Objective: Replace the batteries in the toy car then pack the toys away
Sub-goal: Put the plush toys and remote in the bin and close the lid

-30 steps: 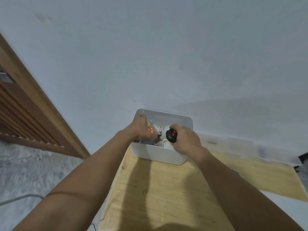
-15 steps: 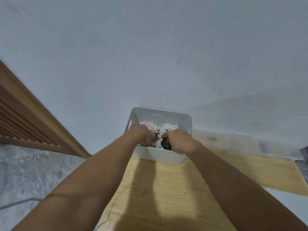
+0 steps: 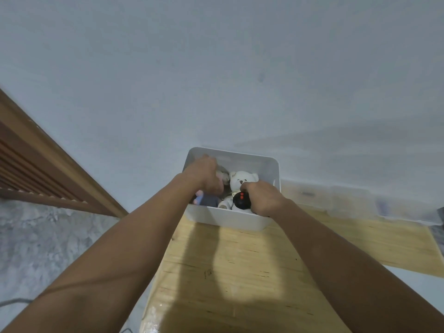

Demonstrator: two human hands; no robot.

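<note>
- The right hand (image 3: 260, 199) is curled tight around a small black remote control with red buttons (image 3: 241, 200). The fingers wrap over it and hide its far part.
- The round black end of the remote sticks out from the hand toward the left. Its red buttons face up. Most of it is hidden, so I cannot tell which way its long side runs.
- The remote is just above the near wall of a white plastic box with rounded corners (image 3: 228, 218). It sits over the toys inside.
- The left hand (image 3: 204, 175) reaches down into the left side of the box. Its fingers bend down among the toys. I cannot tell if they are holding anything, because the back of the hand hides them.
- A small white teddy bear (image 3: 242, 180) sits up in the middle of the box, between the two hands. Its face looks toward the person.
- A grey and pink soft toy (image 3: 222, 175) is just beside the left hand's fingers.
- A dark blue soft toy with pink bits (image 3: 206, 200) lies under the left wrist, by the near wall.
- The toy car cannot be seen.
- The box stands on the far edge of a light wooden bench (image 3: 240, 272), close to a pale wall (image 3: 216, 68).
- Both arms stretch out over the bench and make dark shadows on it.
</note>
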